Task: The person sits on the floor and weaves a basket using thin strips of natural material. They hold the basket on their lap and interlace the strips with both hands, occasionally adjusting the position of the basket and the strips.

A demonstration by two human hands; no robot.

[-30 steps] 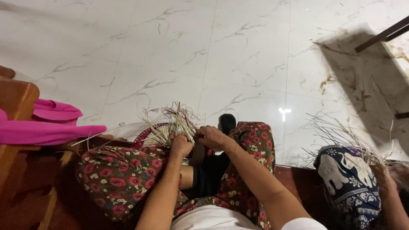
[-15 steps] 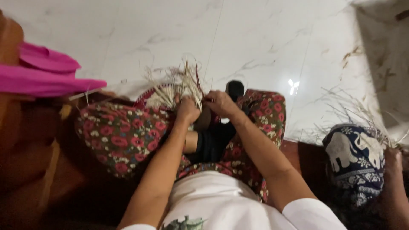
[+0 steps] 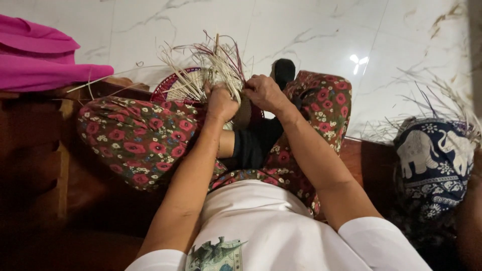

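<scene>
While both the left hand (image 3: 221, 103) and right hand (image 3: 262, 93) pinch loose straw strands (image 3: 221, 60), bare marble floor (image 3: 311, 30) lies beyond.

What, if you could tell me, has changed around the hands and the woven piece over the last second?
Mostly the view swung left and closer. The left hand and right hand kept hold of the straw strands of the woven basket piece on the floral-trousered lap; nothing was let go. The pink cloth and elephant-print cloth stayed put.
</scene>
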